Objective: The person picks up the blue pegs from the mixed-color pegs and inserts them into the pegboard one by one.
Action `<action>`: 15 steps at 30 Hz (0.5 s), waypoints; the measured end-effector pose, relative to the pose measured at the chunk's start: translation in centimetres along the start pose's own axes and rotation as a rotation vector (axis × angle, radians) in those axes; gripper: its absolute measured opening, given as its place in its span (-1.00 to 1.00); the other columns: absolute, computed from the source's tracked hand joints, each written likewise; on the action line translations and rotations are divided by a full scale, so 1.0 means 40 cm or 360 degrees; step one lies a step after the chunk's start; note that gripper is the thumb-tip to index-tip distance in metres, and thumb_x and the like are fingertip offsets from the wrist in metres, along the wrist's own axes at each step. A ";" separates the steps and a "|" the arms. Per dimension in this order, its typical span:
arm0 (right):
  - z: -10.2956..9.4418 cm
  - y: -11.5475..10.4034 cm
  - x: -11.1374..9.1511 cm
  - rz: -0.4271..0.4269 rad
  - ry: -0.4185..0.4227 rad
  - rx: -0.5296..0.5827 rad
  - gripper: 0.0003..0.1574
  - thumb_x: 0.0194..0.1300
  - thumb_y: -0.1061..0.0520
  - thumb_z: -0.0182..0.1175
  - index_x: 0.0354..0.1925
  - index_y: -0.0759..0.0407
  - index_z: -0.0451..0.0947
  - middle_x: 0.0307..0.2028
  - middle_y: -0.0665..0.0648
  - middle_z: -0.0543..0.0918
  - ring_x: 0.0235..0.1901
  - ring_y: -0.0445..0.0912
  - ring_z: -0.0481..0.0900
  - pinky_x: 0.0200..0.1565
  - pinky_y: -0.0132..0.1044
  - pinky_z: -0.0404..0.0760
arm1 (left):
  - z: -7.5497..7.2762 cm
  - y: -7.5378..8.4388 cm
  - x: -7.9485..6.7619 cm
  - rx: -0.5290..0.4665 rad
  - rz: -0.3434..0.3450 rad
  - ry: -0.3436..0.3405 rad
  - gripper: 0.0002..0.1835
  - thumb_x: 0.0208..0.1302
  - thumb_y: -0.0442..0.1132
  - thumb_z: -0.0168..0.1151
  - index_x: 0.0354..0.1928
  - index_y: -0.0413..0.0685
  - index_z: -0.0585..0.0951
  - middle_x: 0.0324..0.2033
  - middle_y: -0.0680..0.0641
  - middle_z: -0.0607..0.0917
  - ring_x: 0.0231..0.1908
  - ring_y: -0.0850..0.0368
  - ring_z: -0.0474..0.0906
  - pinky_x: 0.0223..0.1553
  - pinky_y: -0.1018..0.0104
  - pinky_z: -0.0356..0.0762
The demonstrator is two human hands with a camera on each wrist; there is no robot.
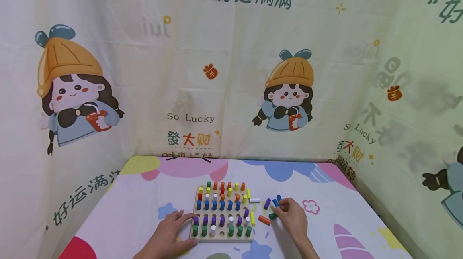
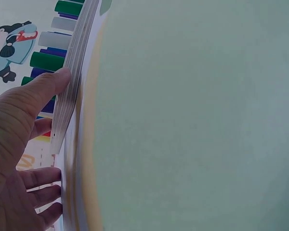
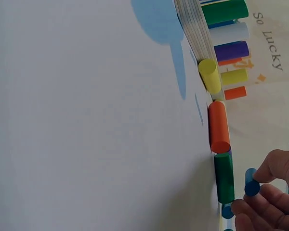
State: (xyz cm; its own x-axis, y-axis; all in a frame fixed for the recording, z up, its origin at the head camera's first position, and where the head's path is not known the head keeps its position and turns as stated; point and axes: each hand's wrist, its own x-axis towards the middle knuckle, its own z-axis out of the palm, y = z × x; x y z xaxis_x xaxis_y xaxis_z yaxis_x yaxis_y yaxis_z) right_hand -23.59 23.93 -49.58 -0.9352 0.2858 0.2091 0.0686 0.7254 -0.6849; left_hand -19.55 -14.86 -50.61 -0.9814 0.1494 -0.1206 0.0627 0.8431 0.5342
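Observation:
A wooden pegboard [image 1: 221, 240] full of coloured upright pegs lies on the table in the head view. My left hand [image 1: 170, 231] rests at its near left corner, thumb against the front edge and index fingertip at the left side. The left wrist view shows the thumb [image 2: 50, 86] on the board's edge, other fingers extended. To the right of the board, my right hand [image 1: 292, 217] pinches a blue peg [image 3: 252, 183] between thumb and fingers. A green peg [image 3: 225, 178] lies beside that hand, and another blue peg [image 3: 227, 211] shows close to its fingertips.
Between board and right hand lie loose pegs: a white peg [image 1: 255, 200], a purple peg [image 1: 267, 203], an orange peg [image 1: 264, 220] and a yellow peg [image 1: 252, 219]. Printed curtains [image 1: 231, 90] stand around the back and sides of the patterned table [image 1: 119, 211].

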 end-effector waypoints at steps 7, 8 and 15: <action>0.003 -0.013 -0.006 -0.0030 0.0030 0.0017 -0.69 0.05 0.13 0.41 -0.20 0.23 0.66 -0.42 0.00 0.69 -0.43 -0.15 0.57 -0.39 -0.24 0.48 | 0.002 -0.005 0.001 0.0010 0.0017 0.0016 -0.13 -0.08 0.45 0.45 0.30 0.29 0.57 0.37 -0.25 0.46 0.32 -0.44 0.33 0.13 -0.60 0.32; 0.004 -0.015 -0.007 -0.0041 0.0032 0.0022 -0.69 0.05 0.14 0.41 -0.20 0.23 0.66 -0.42 0.00 0.69 -0.43 -0.15 0.57 -0.38 -0.24 0.48 | 0.003 -0.005 0.001 0.0016 0.0026 0.0022 -0.14 -0.07 0.44 0.45 0.30 0.28 0.57 0.36 -0.25 0.46 0.32 -0.44 0.33 0.14 -0.60 0.32; 0.009 -0.025 -0.012 -0.0089 0.0050 0.0087 -0.71 0.04 0.17 0.40 -0.21 0.23 0.67 -0.41 0.01 0.72 -0.40 -0.14 0.64 -0.36 -0.26 0.54 | 0.001 -0.004 -0.004 0.0002 0.0058 0.0040 -0.16 -0.04 0.43 0.45 0.30 0.27 0.57 0.37 -0.27 0.46 0.33 -0.42 0.34 0.17 -0.59 0.30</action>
State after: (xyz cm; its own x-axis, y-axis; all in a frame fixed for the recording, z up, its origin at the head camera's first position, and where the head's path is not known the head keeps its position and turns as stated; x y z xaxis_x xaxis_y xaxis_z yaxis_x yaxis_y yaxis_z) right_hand -23.34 22.85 -49.24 -0.9255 0.2662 0.2695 -0.0034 0.7057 -0.7085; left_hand -19.39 -14.99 -50.73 -0.9828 0.1667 -0.0799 0.0985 0.8378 0.5370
